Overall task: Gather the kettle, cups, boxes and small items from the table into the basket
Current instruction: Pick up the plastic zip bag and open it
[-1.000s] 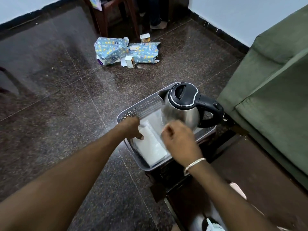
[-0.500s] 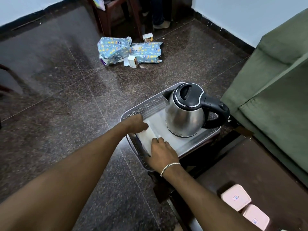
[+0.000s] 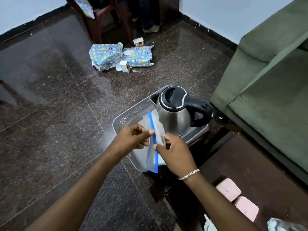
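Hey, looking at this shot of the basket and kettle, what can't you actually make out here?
Head view only:
- Contents of the zip bag: translucent plastic, pinched by left hand and right hand.
- Basket floor: covered by bag, hands and kettle.
- Pink boxes' labels: too small to read.
- Clear object at bottom right: cut off by the edge.

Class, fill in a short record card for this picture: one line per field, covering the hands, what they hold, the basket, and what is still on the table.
left hand: pinching the bag's upper edge
right hand: gripping the bag lower down
bag: clear plastic, blue zip strip, held above the basket
basket: grey, perforated wall
kettle: steel, black lid, standing in the basket
pink boxes: two, still on the table
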A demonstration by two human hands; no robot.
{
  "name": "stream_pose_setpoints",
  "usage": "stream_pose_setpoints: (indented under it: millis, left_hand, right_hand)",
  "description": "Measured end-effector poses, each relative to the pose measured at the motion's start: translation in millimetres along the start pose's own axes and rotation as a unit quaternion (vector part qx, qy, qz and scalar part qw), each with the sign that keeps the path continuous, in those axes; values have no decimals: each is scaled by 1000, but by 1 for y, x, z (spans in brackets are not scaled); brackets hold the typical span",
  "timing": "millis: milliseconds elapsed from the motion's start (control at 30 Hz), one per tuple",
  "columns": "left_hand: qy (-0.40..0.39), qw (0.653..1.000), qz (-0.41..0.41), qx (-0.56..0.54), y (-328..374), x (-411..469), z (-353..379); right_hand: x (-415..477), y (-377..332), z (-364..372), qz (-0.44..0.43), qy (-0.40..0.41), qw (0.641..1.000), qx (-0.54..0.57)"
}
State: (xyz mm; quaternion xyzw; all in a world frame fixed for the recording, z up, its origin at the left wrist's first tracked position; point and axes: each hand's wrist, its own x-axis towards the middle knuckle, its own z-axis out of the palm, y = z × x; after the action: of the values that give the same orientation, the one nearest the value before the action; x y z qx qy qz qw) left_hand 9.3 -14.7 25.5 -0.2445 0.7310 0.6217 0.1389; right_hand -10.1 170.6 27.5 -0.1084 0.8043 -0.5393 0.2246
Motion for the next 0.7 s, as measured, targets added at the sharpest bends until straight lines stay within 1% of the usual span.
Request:
stream_pose_setpoints:
  millis: [167, 233, 300, 367, 433, 467, 533, 567, 633, 700]
  left_hand:
    - [-37, 999, 19, 12, -4, -30, 40]
    - [-57, 998, 31, 21, -2, -38, 55]
    - [-76, 996, 42, 35, 0, -44, 69]
    - [-85, 993, 50, 67, 2, -51, 84]
    - [-78, 991, 59, 91, 7, -57, 103]
    - [-71, 991, 65, 94, 10, -60, 112]
    - [-73, 990, 89, 84, 17, -66, 130]
    - [-79, 988, 104, 78, 22, -70, 141]
    - [-84, 987, 125, 62, 33, -80, 166]
    - [-92, 984, 141, 50, 44, -89, 193]
  right_hand:
    - [-35, 14, -30, 13, -23, 992, 124]
    - [-49, 25, -41, 52, -9, 981, 185]
    - [-62, 38, -52, 91, 9, 963, 253]
    - [-76, 50, -66, 117, 27, 949, 292]
    - [-94, 58, -87, 128, 61, 943, 300]
    - [-104, 62, -99, 126, 93, 947, 280]
    - [-123, 68, -120, 118, 191, 960, 165]
    - [-135, 69, -131, 112, 252, 956, 97]
    - [-161, 66, -149, 72, 353, 933, -1]
    - [-183, 54, -161, -4, 398, 916, -39]
